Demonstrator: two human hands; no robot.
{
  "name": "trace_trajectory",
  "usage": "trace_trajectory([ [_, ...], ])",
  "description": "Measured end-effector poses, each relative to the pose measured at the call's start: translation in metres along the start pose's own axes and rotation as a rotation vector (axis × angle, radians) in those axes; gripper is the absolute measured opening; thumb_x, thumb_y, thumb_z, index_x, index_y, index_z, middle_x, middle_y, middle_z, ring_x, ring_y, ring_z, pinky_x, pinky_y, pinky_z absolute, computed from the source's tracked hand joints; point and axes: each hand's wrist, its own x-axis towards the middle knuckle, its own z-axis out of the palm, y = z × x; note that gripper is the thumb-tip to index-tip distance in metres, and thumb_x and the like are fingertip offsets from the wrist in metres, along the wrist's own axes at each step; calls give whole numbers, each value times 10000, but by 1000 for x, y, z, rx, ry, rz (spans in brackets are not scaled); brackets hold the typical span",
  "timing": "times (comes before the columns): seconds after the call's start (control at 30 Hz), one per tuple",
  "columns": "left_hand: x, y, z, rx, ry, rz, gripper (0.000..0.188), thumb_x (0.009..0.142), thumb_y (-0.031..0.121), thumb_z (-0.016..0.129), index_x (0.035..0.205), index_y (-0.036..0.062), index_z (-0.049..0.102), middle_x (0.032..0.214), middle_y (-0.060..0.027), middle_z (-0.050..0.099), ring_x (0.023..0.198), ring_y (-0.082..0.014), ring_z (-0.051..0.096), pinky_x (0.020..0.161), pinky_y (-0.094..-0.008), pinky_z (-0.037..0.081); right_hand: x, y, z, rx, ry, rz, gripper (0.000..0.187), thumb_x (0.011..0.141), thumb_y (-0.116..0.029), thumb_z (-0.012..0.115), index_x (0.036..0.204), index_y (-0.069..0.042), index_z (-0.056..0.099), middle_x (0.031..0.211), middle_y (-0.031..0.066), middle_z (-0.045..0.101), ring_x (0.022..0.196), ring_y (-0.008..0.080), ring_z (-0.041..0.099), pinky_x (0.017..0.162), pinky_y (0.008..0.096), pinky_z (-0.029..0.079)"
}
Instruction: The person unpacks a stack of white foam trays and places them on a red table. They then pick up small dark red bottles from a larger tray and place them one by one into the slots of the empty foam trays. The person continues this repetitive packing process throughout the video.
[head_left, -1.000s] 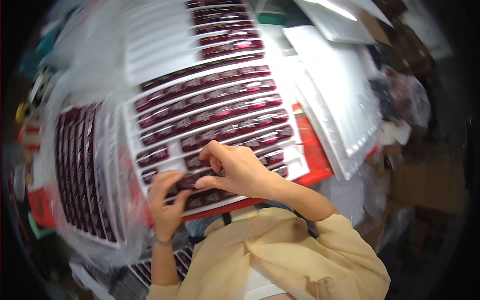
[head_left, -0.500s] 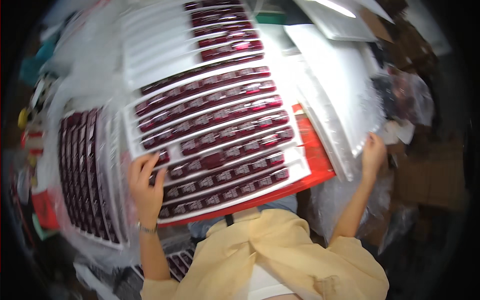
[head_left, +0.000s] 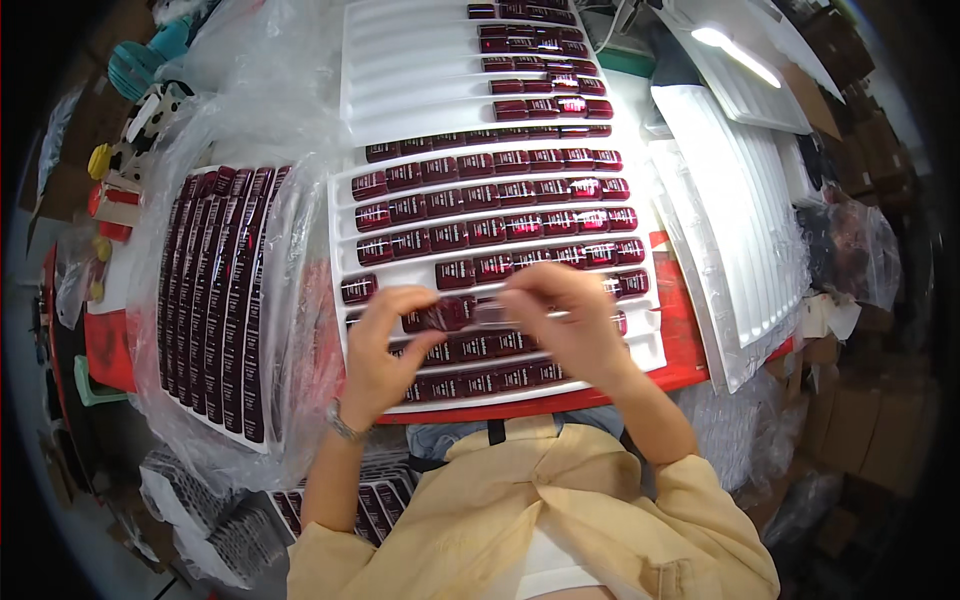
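Observation:
A white ribbed tray [head_left: 408,274] lies in front of me, holding rows of small glossy dark red pieces with pale print. One row has a gap near its left end. Over the near rows, my left hand [head_left: 385,345] pinches a dark red glossy piece [head_left: 452,314] between thumb and fingers. A clear part or film seems to reach from it toward the right. My right hand [head_left: 570,320], slightly blurred, is closed at that clear end, and its fingertips hide what they grip. Both hands cover parts of the rows beneath.
Behind stands a second white tray [head_left: 410,75], filled only on its right side. A plastic-wrapped filled tray [head_left: 215,300] sits at the left. White ribbed trays [head_left: 725,200] are stacked at the right on the red table surface [head_left: 682,330]. A lamp [head_left: 738,57] shines at upper right.
My right hand has come from the white trays at the right to meet my left hand. My left hand now holds up a dark red piece. The whole view has shifted.

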Motion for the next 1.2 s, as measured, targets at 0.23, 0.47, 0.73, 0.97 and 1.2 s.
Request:
trace_trajectory([
  [0.23, 0, -4, 5, 54, 121, -43, 374, 689, -35, 743, 1036, 21, 617, 1065, -97, 617, 1007, -253, 589, 878, -357, 463, 1, 5, -16, -456, 66, -64, 437, 786, -346, 761, 1057, -51, 588, 685, 79, 593, 647, 252, 622, 554, 347, 475],
  [0.47, 24, -38, -3, 551, -55, 90, 324, 739, 120, 727, 1044, 57, 638, 1012, -50, 574, 997, -258, 525, 946, -418, 338, -36, 63, -267, -1300, 771, 176, 222, 835, -134, 666, 1034, -42, 630, 871, 128, 640, 762, 279, 626, 682, 403, 491],
  [0.73, 2, -60, -45, 478, 3, -76, 375, 692, 11, 744, 1055, 27, 648, 1030, -86, 592, 1017, -283, 529, 921, -387, 403, -76, 107, -309, -1133, 610, 226, 334, 796, -61, 684, 1121, -40, 613, 886, 132, 619, 809, 270, 614, 745, 345, 490],
  [0.97, 13, 4, -4, 21, 50, -5, 319, 754, 43, 734, 1055, 17, 632, 1072, -108, 634, 1034, -242, 587, 943, -351, 435, -33, 7, -138, 206, 280, 158, 328, 857, 40, 623, 1166, -6, 521, 795, -7, 555, 765, 47, 557, 674, 204, 438],
  [1.2, 7, 33, 39, -266, -77, 152, 373, 707, 75, 780, 1052, 41, 641, 1035, -105, 653, 937, -274, 592, 838, -365, 468, -25, -1, -30, 163, -338, 220, 450, 818, -59, 730, 1186, -25, 473, 744, 16, 532, 658, 87, 516, 582, 239, 425],
])
